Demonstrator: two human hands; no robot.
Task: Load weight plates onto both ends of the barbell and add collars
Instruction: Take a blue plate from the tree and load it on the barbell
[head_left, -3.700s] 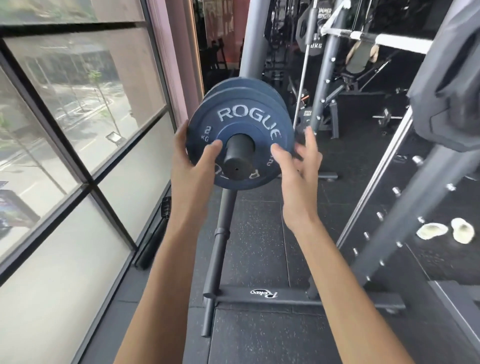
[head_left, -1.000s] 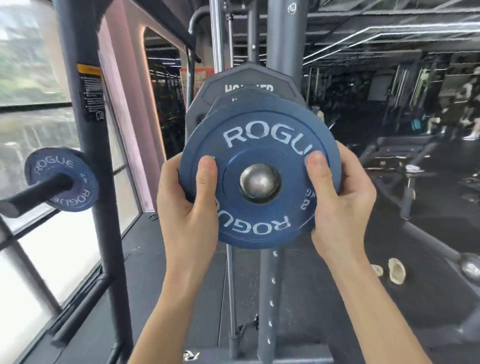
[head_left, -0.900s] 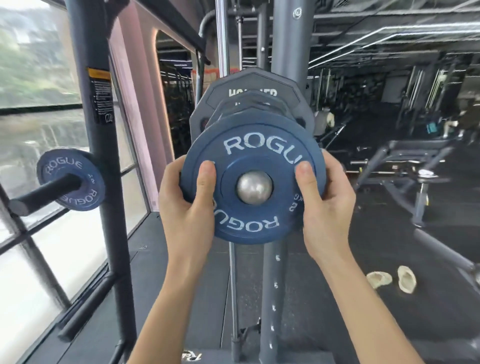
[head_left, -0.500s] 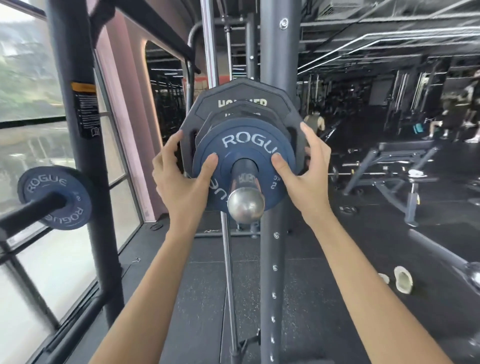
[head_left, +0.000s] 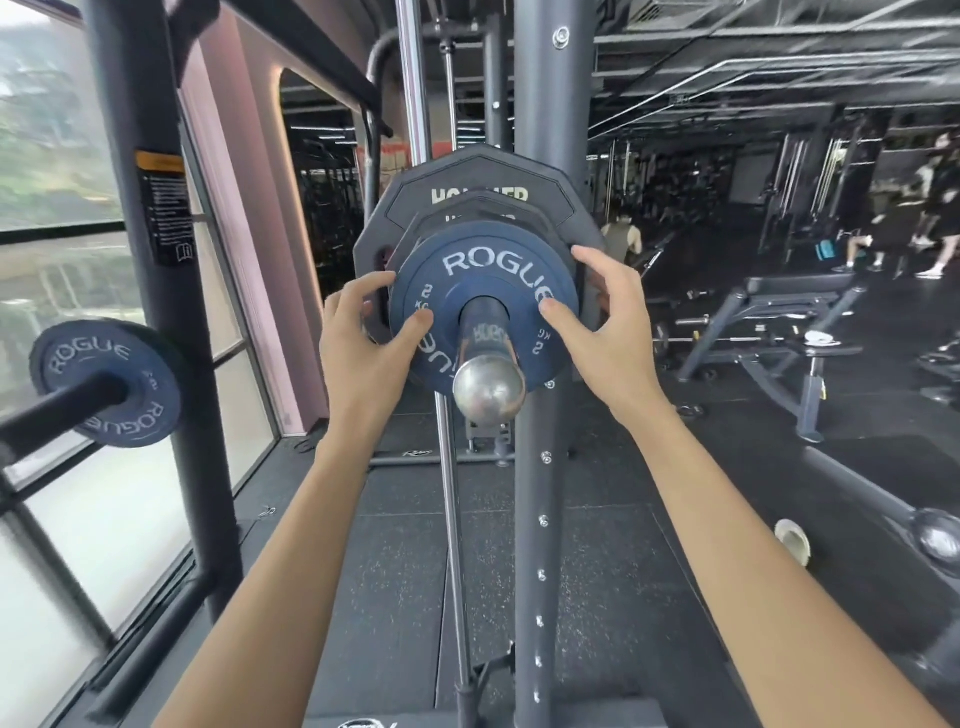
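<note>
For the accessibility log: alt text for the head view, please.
Left hand and right hand press a blue plate on the barbell sleeve, black plates behind it. A second blue plate sits on a peg at left.

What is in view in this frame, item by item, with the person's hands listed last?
blue Rogue plate: one, blue, on the sleeve at centre, in front of the black plates
black plates: two, black, behind it on the same sleeve
barbell sleeve: one, silver, end pointing toward the camera
second Rogue plate: one, blue, at left on a black peg
rack uprights: two, dark grey, left and centre
bench: one, black, right background
people: a few, dark clothes, far right, blurred
left hand: one, thumb on the blue plate's left side
right hand: one, thumb on its right side
</note>
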